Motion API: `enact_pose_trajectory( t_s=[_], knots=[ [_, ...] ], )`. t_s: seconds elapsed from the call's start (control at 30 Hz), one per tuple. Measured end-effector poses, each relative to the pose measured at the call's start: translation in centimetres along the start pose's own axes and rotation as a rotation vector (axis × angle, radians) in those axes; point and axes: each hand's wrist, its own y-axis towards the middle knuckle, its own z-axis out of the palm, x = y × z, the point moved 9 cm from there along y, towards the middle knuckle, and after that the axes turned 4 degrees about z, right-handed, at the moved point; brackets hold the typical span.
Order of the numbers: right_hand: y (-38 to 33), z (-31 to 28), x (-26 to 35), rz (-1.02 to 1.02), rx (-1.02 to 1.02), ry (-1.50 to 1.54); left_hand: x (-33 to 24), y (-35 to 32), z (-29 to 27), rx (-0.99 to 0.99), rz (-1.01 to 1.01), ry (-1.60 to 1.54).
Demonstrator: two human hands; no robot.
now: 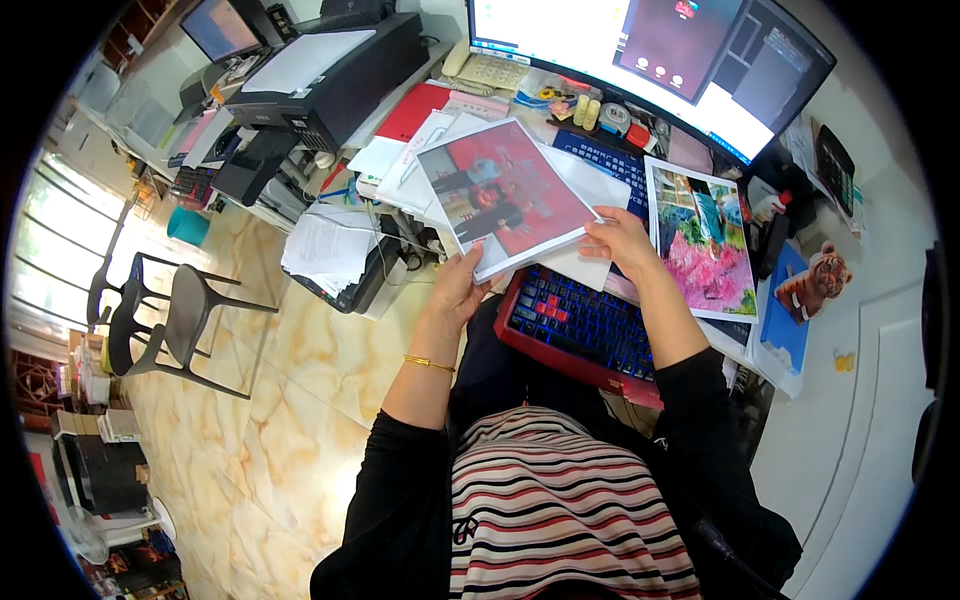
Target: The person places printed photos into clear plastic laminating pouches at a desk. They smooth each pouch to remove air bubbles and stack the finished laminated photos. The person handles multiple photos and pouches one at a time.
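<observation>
head view: a glossy print with a red backdrop and a group of figures (505, 195) is held between two bare hands, just beyond the left end of the black-and-red keyboard (575, 330) and over the loose papers lying past it. the left hand (462, 285) grips the print's near corner, thumb on the upper face and the other fingers mostly hidden underneath. the right hand (620, 240), beyond the middle of the keyboard, has its fingers narrowed in at the print's right edge; how firmly they pinch, i cannot tell. nor can i tell if the far edge of the print rests on the papers or hangs clear, or if more sheets lie under it.

to the right of the keyboard lies a second print, with pink blossom (703, 265), touched by neither hand, and farther right is a small tiger figure (815, 285). beyond the keyboard stands the wide monitor (660, 60); well to its left is a black printer (330, 105).

the step in hand looks to be steadying and turning the print by its edges. any next move seems to call for both hands keeping it flat, fingers off the picture face, corners unbent.
</observation>
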Motion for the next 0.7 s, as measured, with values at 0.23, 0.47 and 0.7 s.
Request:
enact_pose_trajectory(
  t_s=[0.23,0.47,0.7],
  knots=[
    [3.3,1.8,-0.5,0.131,0.150,-0.093,-4.6,-3.8,-3.2,-0.622,0.753,0.735],
    [5.4,1.4,0.0,0.108,-0.039,-0.240,-1.9,-3.2,14.7,-0.028,1.112,1.628],
    [5.9,1.5,-0.5,0.133,-0.015,-0.279,-0.6,-1.2,15.3,-0.150,1.111,1.652]
  ],
)
